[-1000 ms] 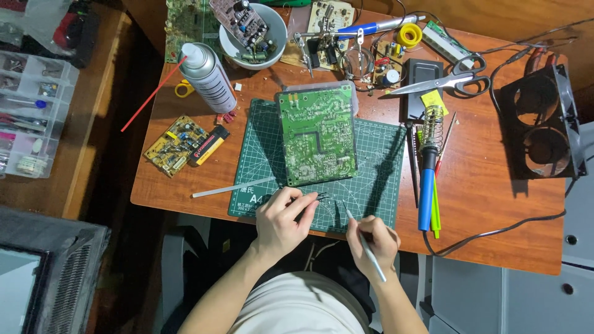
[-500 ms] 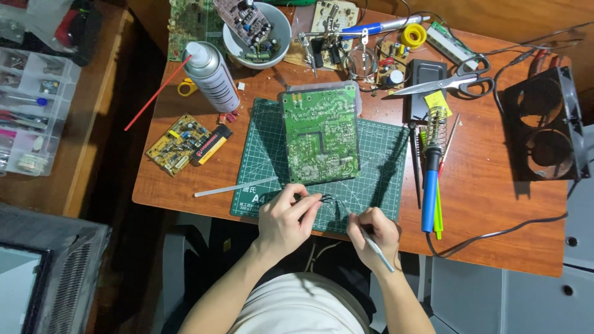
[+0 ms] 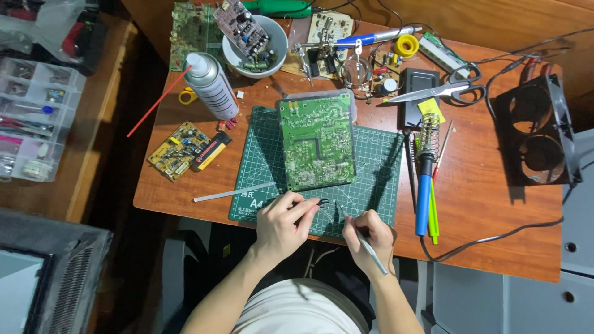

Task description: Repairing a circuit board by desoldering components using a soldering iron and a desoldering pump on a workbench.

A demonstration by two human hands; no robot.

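Where visible: two hands [image 3: 281, 226], one wire [image 3: 328, 204].

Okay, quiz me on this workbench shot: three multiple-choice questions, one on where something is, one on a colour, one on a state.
1. Where does the large green circuit board lie?
A. on the green cutting mat
B. in the white bowl
C. on the floor

2. What colour is the handle of the soldering iron?
A. red
B. blue
C. white

3. How is the spray can?
A. lying on its side
B. held in a hand
C. standing upright with a red straw

Answers: 1 A, the board rests on the mat's upper part. 2 B, the handle right of the mat is blue. 3 C, it stands on the table, no hand on it.
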